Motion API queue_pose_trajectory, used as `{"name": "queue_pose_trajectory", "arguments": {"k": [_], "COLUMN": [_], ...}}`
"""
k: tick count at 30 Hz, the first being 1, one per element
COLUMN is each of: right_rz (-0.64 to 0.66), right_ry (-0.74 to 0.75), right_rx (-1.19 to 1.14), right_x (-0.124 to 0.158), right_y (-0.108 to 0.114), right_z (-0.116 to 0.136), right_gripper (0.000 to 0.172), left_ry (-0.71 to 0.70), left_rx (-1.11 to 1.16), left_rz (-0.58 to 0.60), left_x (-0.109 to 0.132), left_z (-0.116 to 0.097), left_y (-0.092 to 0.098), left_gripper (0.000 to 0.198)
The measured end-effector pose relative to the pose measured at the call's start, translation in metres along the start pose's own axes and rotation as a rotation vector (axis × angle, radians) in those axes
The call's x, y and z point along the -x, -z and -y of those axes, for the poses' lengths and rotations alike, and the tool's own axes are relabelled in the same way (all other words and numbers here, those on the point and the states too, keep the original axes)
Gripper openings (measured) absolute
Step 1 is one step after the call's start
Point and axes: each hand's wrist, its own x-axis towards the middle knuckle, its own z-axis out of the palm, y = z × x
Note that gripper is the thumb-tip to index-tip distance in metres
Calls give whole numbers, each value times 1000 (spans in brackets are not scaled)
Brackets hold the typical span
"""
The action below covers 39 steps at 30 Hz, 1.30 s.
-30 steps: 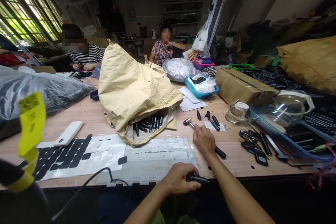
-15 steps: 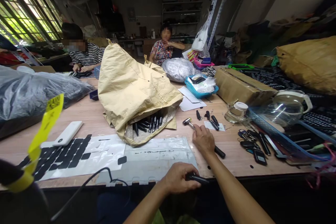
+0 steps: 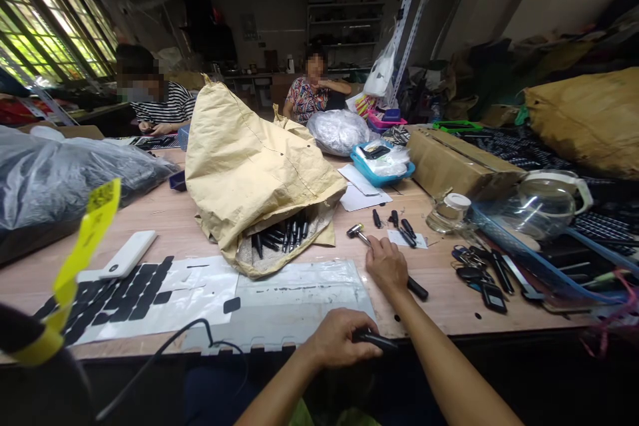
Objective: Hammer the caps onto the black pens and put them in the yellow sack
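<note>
I take the tan paper sack (image 3: 249, 166) in the middle of the desk (image 3: 444, 309) as my marker. My right hand (image 3: 387, 265) lies in front of the sack and a little to its right. Its fingers are curled down over the shaft of a small hammer (image 3: 356, 231). The metal head pokes out toward the sack's mouth, and the black grip end shows on the near side of the wrist.

My left hand (image 3: 339, 346) is nearer to me than the sack, right at the desk's front edge. Its fingers are closed round a black pen-shaped part (image 3: 378, 340), whose free end points right, away from the palm. More black pens (image 3: 282, 236) spill from the sack's open mouth. A few loose black pieces (image 3: 405, 229) lie to the right of the sack, just beyond the hammer head. A clear plastic sheet (image 3: 299, 289) is spread in front of the sack, and a key bunch (image 3: 479, 274) sits further right.

To handle this well, I judge the right hand sits too near the head, and a hold closer to the black end would give a steadier swing. The left hand's part hangs off the edge. It would be better seated on bare wood in front of the sack, not on the slick sheet, with the fingers well behind its free end.
</note>
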Motion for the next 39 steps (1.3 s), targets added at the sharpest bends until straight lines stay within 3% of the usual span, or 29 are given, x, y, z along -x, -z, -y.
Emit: {"name": "queue_pose_trajectory", "arguments": {"k": [10, 15, 17, 20, 23, 26, 29, 33, 36, 39], "right_rz": [7, 12, 27, 59, 89, 117, 135, 185, 227, 187], "right_ry": [1, 1, -1, -9, -29, -46, -46, -60, -109, -127], "right_rx": [10, 4, -2, -7, -9, -12, -16, -68, -183, -383], "right_x": [0, 0, 0, -2, -3, -3, -3, -10, -9, 9], "right_y": [-3, -2, 1, 6, 10, 12, 13, 19, 30, 45], "right_z": [-1, -2, -2, 0, 3, 6, 6, 3, 1, 10], "right_gripper": [30, 31, 31, 32, 33, 34, 34, 37, 43, 46], "left_ry": [-9, 16, -23, -52, 74, 214, 253, 192, 176, 176], "left_rx": [33, 99, 83, -47, -132, -196, -291, -384, -411, -417], "left_rz": [-9, 15, -60, -305, -496, -588, -586, -532, -508, -508], "left_x": [-3, 0, 4, 6, 2, -6, -11, -10, -10, -10], "left_z": [5, -5, -11, -7, 13, 34, 43, 41, 40, 41], "left_y": [-3, 4, 20, 54, 85, 98, 97, 94, 94, 94], "left_gripper": [20, 20, 18, 17, 15, 13, 15, 18, 17, 16]}}
